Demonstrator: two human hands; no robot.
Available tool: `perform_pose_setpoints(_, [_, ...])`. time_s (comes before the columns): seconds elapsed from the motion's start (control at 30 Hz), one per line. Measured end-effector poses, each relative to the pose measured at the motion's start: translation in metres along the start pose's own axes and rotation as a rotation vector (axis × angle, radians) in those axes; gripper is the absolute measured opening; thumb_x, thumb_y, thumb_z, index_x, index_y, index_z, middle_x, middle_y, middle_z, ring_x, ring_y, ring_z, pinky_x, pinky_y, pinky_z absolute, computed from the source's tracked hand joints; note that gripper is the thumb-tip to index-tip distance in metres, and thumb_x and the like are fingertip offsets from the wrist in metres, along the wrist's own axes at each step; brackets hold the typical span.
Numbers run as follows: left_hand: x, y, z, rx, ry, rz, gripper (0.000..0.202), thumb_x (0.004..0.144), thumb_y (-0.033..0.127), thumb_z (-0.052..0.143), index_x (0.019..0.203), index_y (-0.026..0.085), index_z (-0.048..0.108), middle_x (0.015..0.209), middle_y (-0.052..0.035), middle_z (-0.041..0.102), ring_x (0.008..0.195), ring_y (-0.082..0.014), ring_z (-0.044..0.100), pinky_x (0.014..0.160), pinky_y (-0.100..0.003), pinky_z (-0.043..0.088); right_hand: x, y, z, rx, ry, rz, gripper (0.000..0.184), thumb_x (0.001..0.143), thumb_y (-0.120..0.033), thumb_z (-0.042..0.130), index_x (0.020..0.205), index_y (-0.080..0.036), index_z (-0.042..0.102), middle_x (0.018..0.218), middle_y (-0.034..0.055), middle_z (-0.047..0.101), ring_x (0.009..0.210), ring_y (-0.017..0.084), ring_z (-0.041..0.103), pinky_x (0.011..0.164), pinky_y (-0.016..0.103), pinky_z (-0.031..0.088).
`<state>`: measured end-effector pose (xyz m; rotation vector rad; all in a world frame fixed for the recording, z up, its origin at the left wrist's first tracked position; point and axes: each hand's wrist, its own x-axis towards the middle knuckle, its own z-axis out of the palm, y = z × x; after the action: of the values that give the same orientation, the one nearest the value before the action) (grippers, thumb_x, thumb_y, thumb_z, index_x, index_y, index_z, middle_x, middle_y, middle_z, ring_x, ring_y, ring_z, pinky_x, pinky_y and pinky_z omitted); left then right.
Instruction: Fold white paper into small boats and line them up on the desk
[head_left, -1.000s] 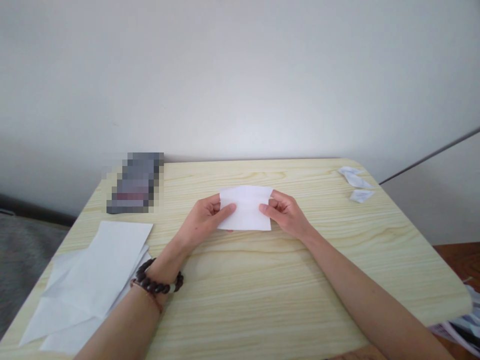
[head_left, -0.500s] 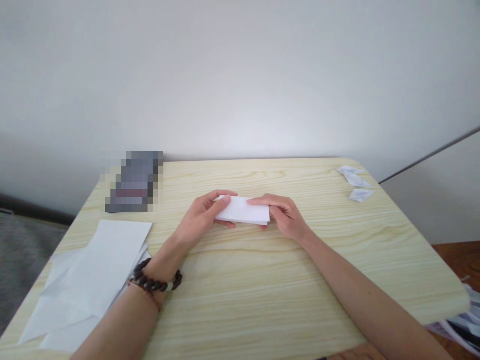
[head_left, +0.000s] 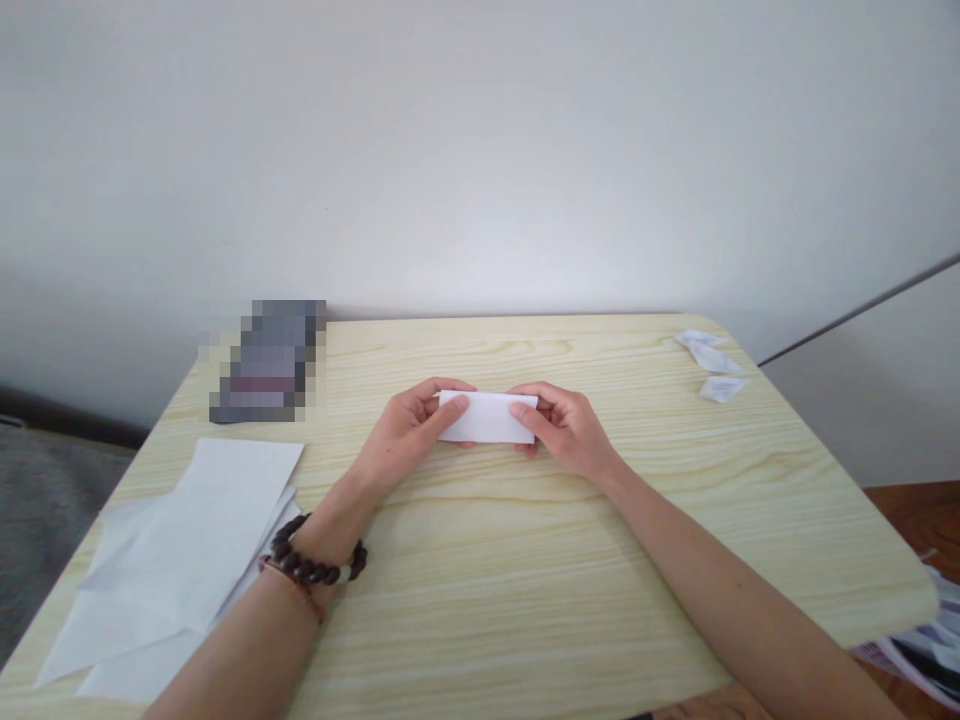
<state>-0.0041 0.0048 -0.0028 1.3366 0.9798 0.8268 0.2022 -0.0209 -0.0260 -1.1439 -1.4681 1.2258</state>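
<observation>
"Head view first: where was the white paper strip (head_left: 491, 418), and what had hold of it?"

"At the centre of the frame, set crosswise. The left hand (head_left: 407, 425) was clamped on its left end and the right hand (head_left: 571, 428) on its right, thumbs on the near face, fingers behind. I couldn't tell whether it touched the table (head_left: 487, 610)."

"Which step did you take that for?"

"Folding, or squaring up a fold, I judged; the narrow shape suggested layers, though I couldn't count them."

"And the next move called for what?"

"Matched edges and even thumb pressure, I reckoned, since thin paper could skew."

"How were the surface and the room?"

"Pale wood grain, with loose white sheets (head_left: 217, 520) overlapping at lower left, a pixelated dark object (head_left: 266, 360) above them, and small folded white pieces (head_left: 722, 388) at the right. A pale wall (head_left: 480, 170) filled the top; grey fabric (head_left: 60, 520) showed at the left edge, reddish-brown flooring (head_left: 916, 508) at lower right."
</observation>
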Motion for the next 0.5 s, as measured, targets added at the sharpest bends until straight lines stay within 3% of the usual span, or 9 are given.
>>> perform_pose_setpoints(0.5, [-0.0020, -0.0002, 0.0002, 0.045, 0.059, -0.011, 0.041, 0.075, 0.048, 0.070, 0.099, 0.014, 0.064, 0.071, -0.0029, 0.071, 0.060, -0.0152, 0.064, 0.054, -0.021, 0.048, 0.0014, -0.0006, 0.0002, 0.080, 0.017, 0.005, 0.026, 0.083, -0.037, 0.065, 0.102, -0.018, 0.065, 0.065, -0.0017, 0.066, 0.048, 0.011, 0.061, 0.043, 0.023, 0.052])
